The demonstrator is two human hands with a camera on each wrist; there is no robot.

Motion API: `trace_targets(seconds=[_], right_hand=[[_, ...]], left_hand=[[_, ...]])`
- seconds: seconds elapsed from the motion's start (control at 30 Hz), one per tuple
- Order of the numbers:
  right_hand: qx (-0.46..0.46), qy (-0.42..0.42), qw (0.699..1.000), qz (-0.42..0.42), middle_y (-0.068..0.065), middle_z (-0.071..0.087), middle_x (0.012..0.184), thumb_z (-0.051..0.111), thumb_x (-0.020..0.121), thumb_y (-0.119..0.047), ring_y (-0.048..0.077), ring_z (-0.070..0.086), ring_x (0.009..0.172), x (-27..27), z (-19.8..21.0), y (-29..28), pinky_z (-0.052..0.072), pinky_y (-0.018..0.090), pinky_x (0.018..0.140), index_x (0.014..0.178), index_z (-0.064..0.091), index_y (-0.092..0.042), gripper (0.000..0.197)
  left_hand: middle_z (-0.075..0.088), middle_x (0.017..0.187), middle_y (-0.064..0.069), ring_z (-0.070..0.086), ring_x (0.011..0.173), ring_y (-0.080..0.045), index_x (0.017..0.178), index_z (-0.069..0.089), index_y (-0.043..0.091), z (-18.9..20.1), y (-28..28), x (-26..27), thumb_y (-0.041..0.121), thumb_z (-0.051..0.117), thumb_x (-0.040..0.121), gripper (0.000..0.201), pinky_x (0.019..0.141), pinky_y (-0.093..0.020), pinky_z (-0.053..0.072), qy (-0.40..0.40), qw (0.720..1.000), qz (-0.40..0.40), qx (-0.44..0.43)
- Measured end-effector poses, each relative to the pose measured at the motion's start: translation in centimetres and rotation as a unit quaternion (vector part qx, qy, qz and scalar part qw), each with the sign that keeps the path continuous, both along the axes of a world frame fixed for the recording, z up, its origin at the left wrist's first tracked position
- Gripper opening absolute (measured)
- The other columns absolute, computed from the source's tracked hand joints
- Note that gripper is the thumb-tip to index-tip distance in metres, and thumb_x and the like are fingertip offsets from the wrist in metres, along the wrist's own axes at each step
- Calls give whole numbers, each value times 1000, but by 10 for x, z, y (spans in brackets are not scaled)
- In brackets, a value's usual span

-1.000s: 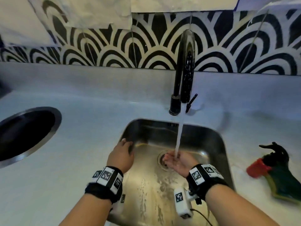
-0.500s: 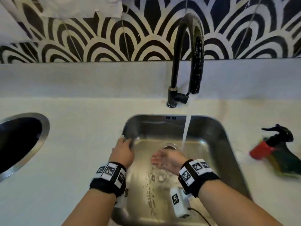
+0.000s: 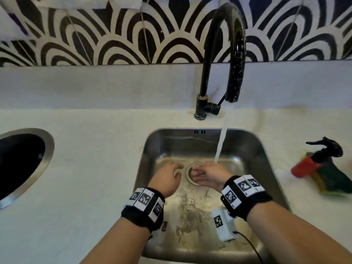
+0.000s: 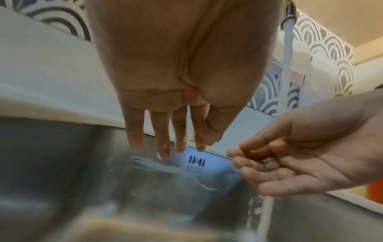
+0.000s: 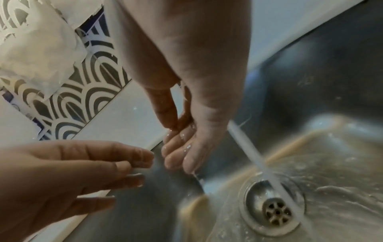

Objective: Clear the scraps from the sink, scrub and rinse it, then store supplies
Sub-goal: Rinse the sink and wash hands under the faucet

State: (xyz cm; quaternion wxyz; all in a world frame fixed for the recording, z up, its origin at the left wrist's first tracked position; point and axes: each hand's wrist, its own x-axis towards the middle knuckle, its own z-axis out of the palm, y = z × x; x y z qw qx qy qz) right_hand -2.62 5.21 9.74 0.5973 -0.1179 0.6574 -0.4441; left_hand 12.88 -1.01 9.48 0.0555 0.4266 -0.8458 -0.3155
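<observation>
The steel sink (image 3: 253, 149) lies in a white counter, and its floor shows streaks of residue. Water (image 3: 221, 145) runs from the black faucet (image 3: 236, 54) and falls onto the drain (image 5: 275, 211). My left hand (image 3: 165, 178) hovers inside the basin left of the drain (image 3: 190, 173), fingers (image 4: 163, 147) straight, holding nothing. My right hand (image 3: 207, 175) is wet and cupped palm up beside the stream (image 5: 248, 150), fingers (image 5: 180, 155) loosely bent and empty. The two hands nearly meet fingertip to fingertip over the drain.
A spray bottle (image 3: 320, 161) with a black trigger and red body lies on the counter right of the sink, on a green and yellow sponge (image 3: 335, 185). A round steel-rimmed hole (image 3: 47, 149) opens in the counter at left. Patterned tiles back the counter.
My left hand has left the sink's left rim and moved into the basin toward the drain. My right hand has stayed by the stream. The head view has moved closer.
</observation>
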Motion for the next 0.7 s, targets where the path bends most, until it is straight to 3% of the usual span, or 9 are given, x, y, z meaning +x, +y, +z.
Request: trace_targets(seconds=[0.07, 0.1, 0.2, 0.3, 0.37, 0.43, 0.5, 0.6, 0.7], right_hand=[[-12, -10, 999, -31, 4, 56, 51, 48, 95, -8, 10, 54, 38, -16, 4, 5, 43, 19, 49, 77, 59, -6, 21], [-14, -7, 999, -37, 3, 58, 50, 49, 95, -9, 10, 56, 39, -24, 6, 9, 45, 20, 52, 75, 61, -6, 24], [-22, -4, 998, -54, 5, 65, 59, 44, 97, -13, 12, 63, 50, -42, 9, 21, 47, 24, 61, 80, 63, -6, 27], [-14, -23, 997, -68, 8, 61, 75, 35, 101, -20, 18, 59, 67, -57, 7, 30, 45, 27, 65, 86, 60, -6, 31], [-10, -34, 997, -69, 9, 61, 77, 36, 101, -22, 19, 58, 70, -62, 4, 34, 45, 28, 67, 83, 58, -8, 32], [1, -45, 997, -69, 7, 63, 69, 39, 100, -22, 19, 59, 68, -63, 1, 36, 45, 29, 67, 80, 57, -9, 31], [8, -53, 997, -58, 5, 65, 64, 39, 101, -22, 19, 61, 67, -62, -1, 34, 47, 29, 67, 80, 57, -9, 31], [13, -74, 996, -38, 10, 66, 79, 38, 101, -23, 22, 63, 74, -59, -2, 29, 50, 31, 70, 86, 57, -7, 29], [14, -93, 995, -23, 11, 65, 81, 36, 101, -21, 22, 63, 75, -55, -5, 25, 50, 30, 69, 90, 60, -5, 31]], left_hand=[[63, 125, -1, 58, 115, -17, 123, 62, 18, 5, 11, -22, 16, 49, 95, 31, 97, -22, 40, 35, 998, -42, 32], [65, 121, -2, 60, 111, -17, 122, 63, 17, 8, 17, -33, 13, 50, 94, 31, 93, -21, 42, 54, 996, -54, 50], [69, 111, -3, 62, 93, -9, 116, 66, 14, 12, 27, -60, 6, 53, 91, 30, 86, -16, 46, 115, 988, -41, 95], [72, 96, -5, 60, 81, -7, 99, 70, 12, 13, 33, -77, 3, 57, 87, 19, 75, -11, 48, 147, 982, -9, 115], [69, 79, 1, 61, 73, -10, 81, 66, 21, 10, 33, -83, 5, 63, 83, 17, 75, -23, 51, 154, 980, 33, 125], [61, 68, 9, 58, 66, -11, 73, 58, 26, 5, 31, -84, 3, 64, 79, 24, 75, -33, 54, 138, 982, 59, 118], [60, 78, 10, 57, 73, -12, 83, 57, 28, 4, 27, -77, 2, 59, 79, 26, 77, -30, 52, 73, 993, 55, 69], [61, 112, 6, 59, 101, -14, 110, 61, 27, 4, 14, -53, 7, 56, 85, 33, 91, -28, 47, -25, 998, 54, -35], [56, 129, 3, 54, 117, -15, 117, 60, 28, 4, 3, -34, 8, 50, 89, 36, 99, -27, 41, -39, 997, 68, -13]])
